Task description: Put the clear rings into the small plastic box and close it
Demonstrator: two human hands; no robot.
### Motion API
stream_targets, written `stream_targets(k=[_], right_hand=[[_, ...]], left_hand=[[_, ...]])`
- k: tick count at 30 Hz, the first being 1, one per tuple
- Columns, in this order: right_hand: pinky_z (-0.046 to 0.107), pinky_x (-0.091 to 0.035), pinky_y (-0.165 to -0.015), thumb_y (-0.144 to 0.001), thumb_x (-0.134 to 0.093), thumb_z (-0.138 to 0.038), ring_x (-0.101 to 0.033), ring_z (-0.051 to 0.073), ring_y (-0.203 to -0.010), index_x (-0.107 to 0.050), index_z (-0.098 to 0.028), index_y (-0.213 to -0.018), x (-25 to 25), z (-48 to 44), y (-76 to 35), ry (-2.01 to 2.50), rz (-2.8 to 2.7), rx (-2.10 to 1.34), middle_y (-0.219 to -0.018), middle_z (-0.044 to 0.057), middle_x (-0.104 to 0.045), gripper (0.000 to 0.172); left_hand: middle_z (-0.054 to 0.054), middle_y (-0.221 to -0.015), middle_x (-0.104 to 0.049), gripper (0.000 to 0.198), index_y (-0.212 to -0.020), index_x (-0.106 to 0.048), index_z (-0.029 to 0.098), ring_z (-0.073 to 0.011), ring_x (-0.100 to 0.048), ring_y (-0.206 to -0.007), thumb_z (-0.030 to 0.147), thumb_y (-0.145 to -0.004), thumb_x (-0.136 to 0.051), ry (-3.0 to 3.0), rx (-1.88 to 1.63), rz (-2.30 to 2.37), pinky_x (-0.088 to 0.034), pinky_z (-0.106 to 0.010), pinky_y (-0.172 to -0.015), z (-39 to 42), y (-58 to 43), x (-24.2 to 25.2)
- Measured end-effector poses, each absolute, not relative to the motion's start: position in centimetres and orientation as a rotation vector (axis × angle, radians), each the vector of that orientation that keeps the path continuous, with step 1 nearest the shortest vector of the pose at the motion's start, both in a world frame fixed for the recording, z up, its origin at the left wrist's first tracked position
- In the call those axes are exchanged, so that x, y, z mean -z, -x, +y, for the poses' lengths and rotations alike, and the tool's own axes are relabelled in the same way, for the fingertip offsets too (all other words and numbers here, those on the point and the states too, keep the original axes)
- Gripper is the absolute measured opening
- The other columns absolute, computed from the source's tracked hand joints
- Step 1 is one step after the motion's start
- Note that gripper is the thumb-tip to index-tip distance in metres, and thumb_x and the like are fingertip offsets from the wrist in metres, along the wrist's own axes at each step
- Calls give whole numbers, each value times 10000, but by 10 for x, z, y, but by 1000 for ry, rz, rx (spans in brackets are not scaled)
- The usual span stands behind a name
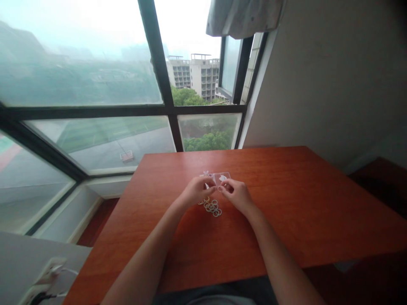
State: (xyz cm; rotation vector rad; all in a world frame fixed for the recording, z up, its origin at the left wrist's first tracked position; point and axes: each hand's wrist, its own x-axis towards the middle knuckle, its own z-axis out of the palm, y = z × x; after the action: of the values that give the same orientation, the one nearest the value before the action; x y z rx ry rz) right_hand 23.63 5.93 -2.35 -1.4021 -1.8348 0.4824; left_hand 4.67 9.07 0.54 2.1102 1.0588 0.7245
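Note:
My left hand (199, 189) is closed, its thumb and fingers curled toward each other in a pinch. A pinch also closes my right hand (237, 194), and the fingertips of both hands nearly meet. What they hold, if anything, is too small to make out. Just beyond the fingers lies a clear, flat, box-like plastic piece (226, 174) with a white shape on it, partly hidden by the hands. Small pale purple pieces (207, 173) show behind my left hand. Nearer to me, several pale rings (212, 207) lie in a loose pile between my wrists.
The reddish-brown wooden table (286, 203) stretches widely to the right. Behind it stands a dark-framed window (171, 111), with a curtain (243, 17) hanging at the top. A wall socket with plugged-in cables (52, 271) is at the lower left, beside the table's left edge.

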Motion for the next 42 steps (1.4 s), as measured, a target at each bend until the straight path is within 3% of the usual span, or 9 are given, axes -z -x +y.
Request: stream_targets(k=[8,16,28,42], right_hand=[[203,-342,-531,-777,-600,-266,-483,102,-516,-664,-186,-785,22,57,-231,1353,-1840,-470,-568,-29,-563,102],[208,-361,-557,-788,-582,-256,-514,110,-534,-667,-195,-801,25,60,-235,1425,-1848,-473,-602,-18,-603,106],[217,-388,-591,-791,-590,-237,-573,124,-598,-686,-201,-824,27,60,-236,1488,-1900,-538,-672,1,-656,107],[183,-335,-526,-729,-654,-215,-518,81,-543,-727,-236,-828,22,46,-233,1378,-2189,-778,-617,-43,-612,125]], left_hand=[[-12,-647,-624,144,-764,-672,120,-83,-507,-550,243,-788,-601,-2093,-765,1006,-374,-177,-517,92,-50,0],[-17,-738,-670,105,-812,-693,157,-92,-513,-589,194,-774,-603,-2180,-955,1277,-394,-194,-576,107,-37,12],[-20,-788,-662,101,-824,-690,182,-108,-533,-634,195,-770,-605,-2293,-883,1340,-393,-203,-595,108,-32,15],[-19,-756,-669,99,-797,-693,170,-101,-523,-612,217,-770,-610,-2291,-834,1307,-377,-203,-575,111,-12,-1]])
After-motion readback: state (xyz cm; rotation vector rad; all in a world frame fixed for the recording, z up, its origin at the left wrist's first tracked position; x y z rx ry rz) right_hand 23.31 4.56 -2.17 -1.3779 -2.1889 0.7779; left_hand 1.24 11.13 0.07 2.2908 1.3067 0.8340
